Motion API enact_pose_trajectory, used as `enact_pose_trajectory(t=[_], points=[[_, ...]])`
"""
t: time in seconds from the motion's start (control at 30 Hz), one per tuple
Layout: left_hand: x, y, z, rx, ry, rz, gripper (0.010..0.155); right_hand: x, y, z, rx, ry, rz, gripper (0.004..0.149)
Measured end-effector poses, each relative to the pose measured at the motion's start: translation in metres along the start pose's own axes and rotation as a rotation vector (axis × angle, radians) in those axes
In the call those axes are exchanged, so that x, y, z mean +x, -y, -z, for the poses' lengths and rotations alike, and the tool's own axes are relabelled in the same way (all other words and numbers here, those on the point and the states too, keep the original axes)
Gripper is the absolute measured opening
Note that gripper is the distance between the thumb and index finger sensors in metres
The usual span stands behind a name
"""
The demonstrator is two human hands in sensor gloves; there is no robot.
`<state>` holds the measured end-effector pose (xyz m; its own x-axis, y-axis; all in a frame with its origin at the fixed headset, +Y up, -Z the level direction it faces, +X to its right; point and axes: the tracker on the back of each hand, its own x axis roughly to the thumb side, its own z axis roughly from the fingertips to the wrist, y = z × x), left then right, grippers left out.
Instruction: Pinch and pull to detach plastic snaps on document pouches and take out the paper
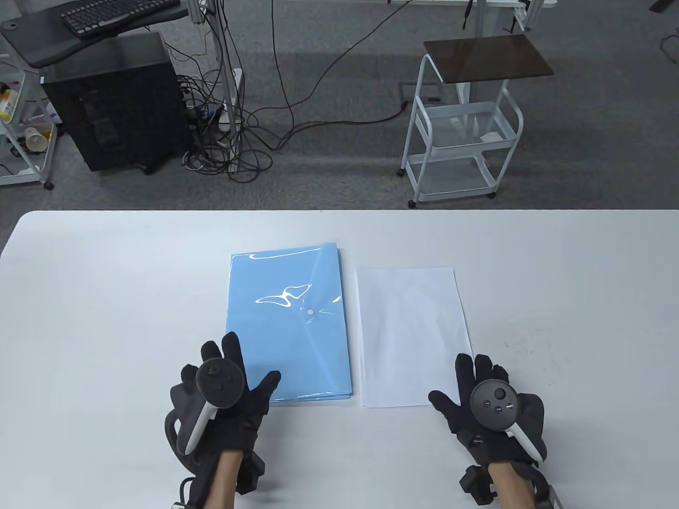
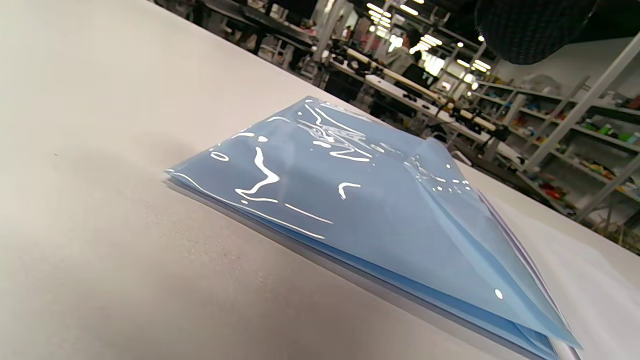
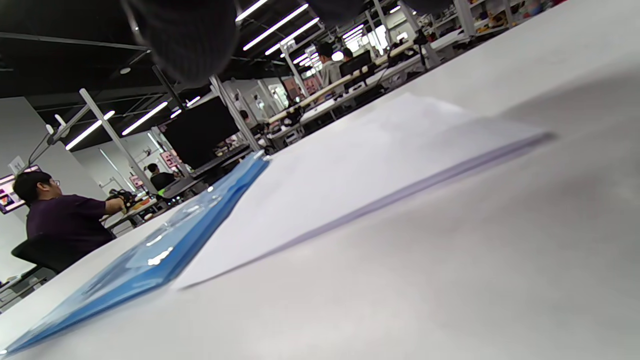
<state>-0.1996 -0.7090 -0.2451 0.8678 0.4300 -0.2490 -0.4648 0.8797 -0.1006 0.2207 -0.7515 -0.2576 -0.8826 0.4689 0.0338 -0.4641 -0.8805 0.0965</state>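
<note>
A stack of light blue document pouches (image 1: 289, 323) lies flat in the middle of the white table (image 1: 106, 297), the top one with a small white snap (image 1: 310, 313) near its right edge. In the left wrist view the pouches (image 2: 350, 200) fill the centre and the snap (image 2: 498, 293) shows low right. White paper (image 1: 411, 334) lies right of the pouches, seen also in the right wrist view as paper (image 3: 380, 165) beside the pouches (image 3: 165, 245). My left hand (image 1: 228, 382) rests open at the pouches' near left corner. My right hand (image 1: 488, 395) rests open beside the paper's near right corner.
Beyond the table's far edge stand a white wire trolley (image 1: 461, 132) with a dark top, a black computer tower (image 1: 114, 101) and tangled cables (image 1: 233, 132) on the grey floor. A person sits at a desk in the right wrist view's left.
</note>
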Motion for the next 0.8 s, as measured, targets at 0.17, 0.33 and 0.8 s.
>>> enact_pose_trajectory(t=[0.17, 0.33, 0.8], points=[[0.009, 0.013, -0.009, -0.001, 0.063, 0.079, 0.095, -0.002, -0.002, -0.001, 0.005, -0.014, -0.033, 0.09], [0.009, 0.019, -0.013, 0.003, 0.075, 0.101, 0.092, -0.004, -0.002, -0.002, -0.003, -0.023, -0.097, 0.09], [-0.007, 0.028, -0.003, -0.013, 0.001, 0.095, 0.09, -0.003, -0.01, -0.002, 0.032, -0.041, -0.12, 0.09]])
